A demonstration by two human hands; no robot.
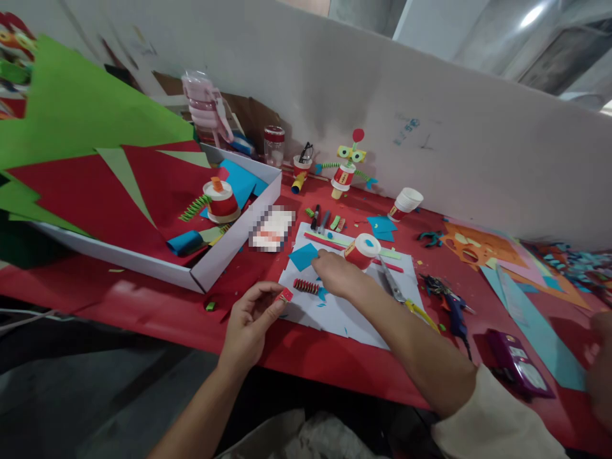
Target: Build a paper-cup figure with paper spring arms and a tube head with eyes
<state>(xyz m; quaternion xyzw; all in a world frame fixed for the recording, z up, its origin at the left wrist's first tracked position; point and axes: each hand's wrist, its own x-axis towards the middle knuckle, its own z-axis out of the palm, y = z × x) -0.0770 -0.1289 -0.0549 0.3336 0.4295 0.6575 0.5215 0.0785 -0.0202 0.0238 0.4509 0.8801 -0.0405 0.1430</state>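
My left hand [253,319] pinches a small folded red paper piece [285,295] above the near-left edge of the white paper sheet [354,322]. My right hand [332,271] reaches over the sheet, its curled fingers at the right corner of a blue paper square [303,257]; whether they grip it is hidden. Between the hands lies a red folded paper spring [306,286] with a blue paper end [322,294]. A red and white paper cup [362,250] stands just beyond my right hand. Scissors [394,280] with yellow handles lie partly behind my right forearm.
At left, a white box [239,239] holds coloured paper and a cup figure. A finished cup figure [344,175] stands at the back. To the right are a glue gun [452,309], a purple case [519,363] and another person's hand [600,357].
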